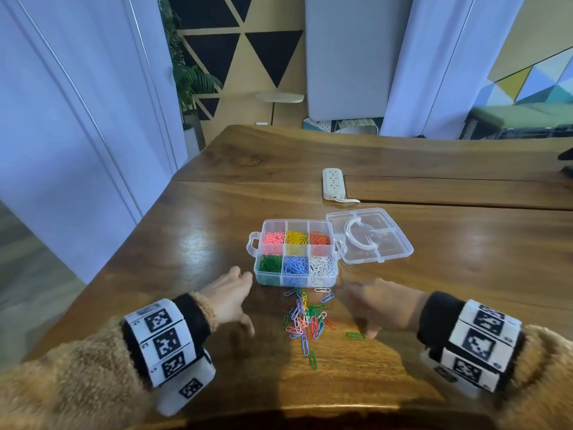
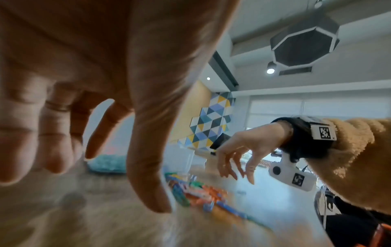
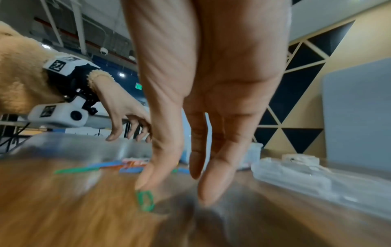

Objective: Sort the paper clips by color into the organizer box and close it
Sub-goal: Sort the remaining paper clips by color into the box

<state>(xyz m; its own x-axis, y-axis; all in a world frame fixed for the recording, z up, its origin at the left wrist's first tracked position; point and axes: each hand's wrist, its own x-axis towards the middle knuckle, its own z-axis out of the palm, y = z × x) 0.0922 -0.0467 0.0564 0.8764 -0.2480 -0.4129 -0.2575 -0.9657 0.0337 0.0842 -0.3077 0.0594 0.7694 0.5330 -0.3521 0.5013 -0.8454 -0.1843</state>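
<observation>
Behind the box (image 1: 294, 252) lie its lid (image 1: 370, 235) and a power strip (image 1: 333, 184); loose clips (image 1: 305, 318) sit between both relaxed, empty hands: left (image 1: 231, 297), right (image 1: 383, 305)

My head camera looks forward and down from above onto the table (image 1: 434, 274). My left wrist camera sits low and close beneath the left hand (image 2: 95, 83), facing right across the tabletop; my right wrist camera mirrors it beneath the right hand (image 3: 211, 83), facing left. All three share the loose clips (image 1: 305, 318).
</observation>
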